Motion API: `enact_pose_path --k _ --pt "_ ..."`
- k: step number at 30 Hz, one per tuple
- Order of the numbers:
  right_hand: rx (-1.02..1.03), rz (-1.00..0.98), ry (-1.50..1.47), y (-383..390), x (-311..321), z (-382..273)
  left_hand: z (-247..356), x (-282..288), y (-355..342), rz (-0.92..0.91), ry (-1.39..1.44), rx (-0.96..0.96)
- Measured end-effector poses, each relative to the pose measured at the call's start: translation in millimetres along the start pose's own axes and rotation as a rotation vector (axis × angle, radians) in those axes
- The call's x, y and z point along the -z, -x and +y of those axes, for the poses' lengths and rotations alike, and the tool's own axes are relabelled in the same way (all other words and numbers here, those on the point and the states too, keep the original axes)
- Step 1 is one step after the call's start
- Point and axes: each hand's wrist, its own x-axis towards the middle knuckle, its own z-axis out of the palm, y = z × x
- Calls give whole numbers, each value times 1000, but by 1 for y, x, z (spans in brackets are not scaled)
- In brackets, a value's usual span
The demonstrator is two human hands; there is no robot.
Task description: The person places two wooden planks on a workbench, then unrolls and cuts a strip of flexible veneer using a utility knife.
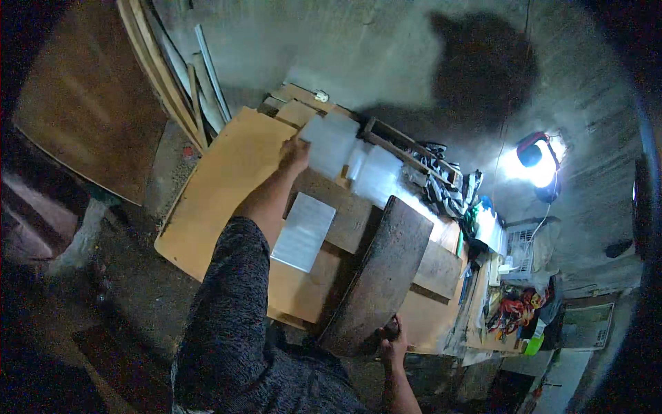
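My left hand [296,153] is closed on the near-left edge of a translucent whitish sheet [331,141], or a stack of them, at the back of the table. With my right hand [393,337] I grip the lower right edge of a dark brown board [383,272], tilted up above the table. Between my arms another whitish rectangular sheet [305,231] lies on a flat brown board [338,207]. More translucent sheets [378,176] sit right of the one at my left hand. The tilted board hides part of the table.
The table [221,186] has a light brown top. A wooden tray [400,143] and black-and-white striped cloth [447,199] lie along the wall. A bright lamp [538,162] hangs at right, above a grey crate [522,250]. Long wooden strips [162,69] lean at the left.
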Motion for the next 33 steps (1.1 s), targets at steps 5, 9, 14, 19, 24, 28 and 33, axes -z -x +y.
enact_pose_path --k 5,9,14,19,24,28,33 --pt "-13 6 -35 7 -11 -43 8 1 -32 -80 -33 88" --pt "-114 5 -158 11 -12 -49 8 -23 -45 34 -111 103" --pt "116 10 279 4 -6 -39 -11 -31 -78 54 -232 124" --pt "-194 79 4 8 -16 -49 -27 -55 -93 -99 -180 161" --pt "-56 -13 83 -1 -25 -81 -56 -63 -115 -118 -69 252" --pt "-62 39 116 8 -10 -46 -31 -77 -92 -124 82 182" --pt "-111 55 19 10 -23 -72 -8 -56 -74 -58 -207 156"
